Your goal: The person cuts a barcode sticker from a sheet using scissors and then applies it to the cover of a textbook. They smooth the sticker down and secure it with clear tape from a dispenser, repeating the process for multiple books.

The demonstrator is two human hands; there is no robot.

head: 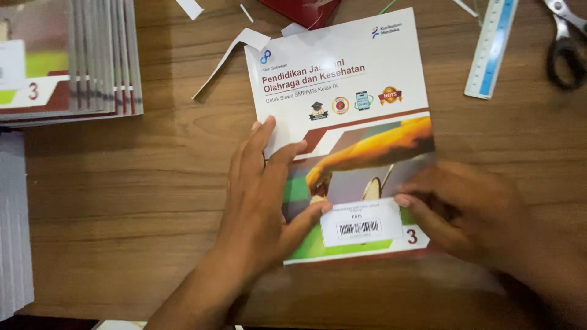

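Note:
A white-covered textbook point(348, 85) with a sports photo on its lower half lies on the wooden table point(134, 195). A white barcode label point(361, 223) sits on the cover's lower part. My left hand point(263, 195) lies flat on the book's left edge, thumb touching the label's left end. My right hand point(465, 208), blurred, rests at the book's right edge with a fingertip on the label's right end. Neither hand grips anything.
A stack of like books point(73, 61) lies at the upper left, more white page edges point(12, 226) at the far left. Paper strips point(232, 49) lie above the book. A clear blue ruler point(492, 46) and black-handled scissors point(565, 46) lie at the upper right.

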